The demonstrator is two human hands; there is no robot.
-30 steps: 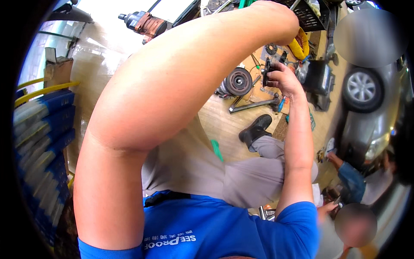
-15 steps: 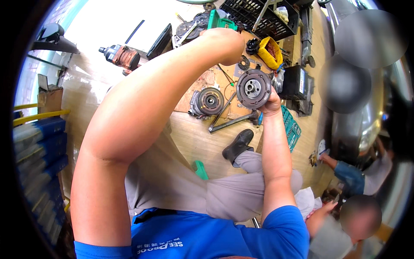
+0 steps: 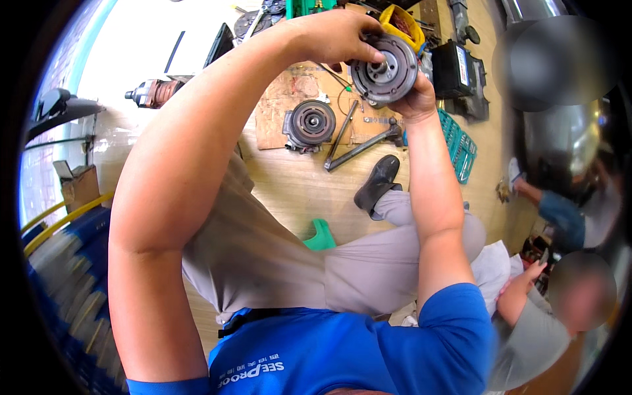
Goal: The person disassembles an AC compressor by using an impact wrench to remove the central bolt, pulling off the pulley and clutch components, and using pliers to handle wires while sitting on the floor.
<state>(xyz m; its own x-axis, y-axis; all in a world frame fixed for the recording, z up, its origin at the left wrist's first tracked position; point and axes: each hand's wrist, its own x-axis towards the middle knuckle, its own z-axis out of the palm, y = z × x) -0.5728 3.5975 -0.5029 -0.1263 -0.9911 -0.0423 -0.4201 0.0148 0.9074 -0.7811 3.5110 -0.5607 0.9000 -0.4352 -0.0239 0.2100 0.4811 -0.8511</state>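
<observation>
My right hand [image 3: 416,99] grips a round grey metal pulley [image 3: 397,78] with a slotted face and a centre hub, holding it from below at the upper middle. My left hand [image 3: 355,46] is on the same pulley from the upper left, its thumb pressed beside the hub and other fingers curled at the far rim, partly hidden. Below it to the left, a compressor [image 3: 311,123] with a similar round pulley rests on cardboard [image 3: 276,105]. A thin bar [image 3: 342,131] and a long-handled metal tool [image 3: 361,148] lie beside the compressor, just above my black shoe [image 3: 375,181].
A battery [image 3: 449,72], yellow container [image 3: 401,23] and teal socket case [image 3: 461,155] stand at right. An orange power tool [image 3: 155,93] lies upper left, a blue-and-yellow rack [image 3: 62,227] at left. Two people [image 3: 533,322] [image 3: 569,224] work near a car [image 3: 546,135]. A green object [image 3: 316,237] is by my leg.
The pulley in my right hand has turned face-up and risen in the picture. My left hand has come onto it, thumb at the hub. The view has shifted over the work area.
</observation>
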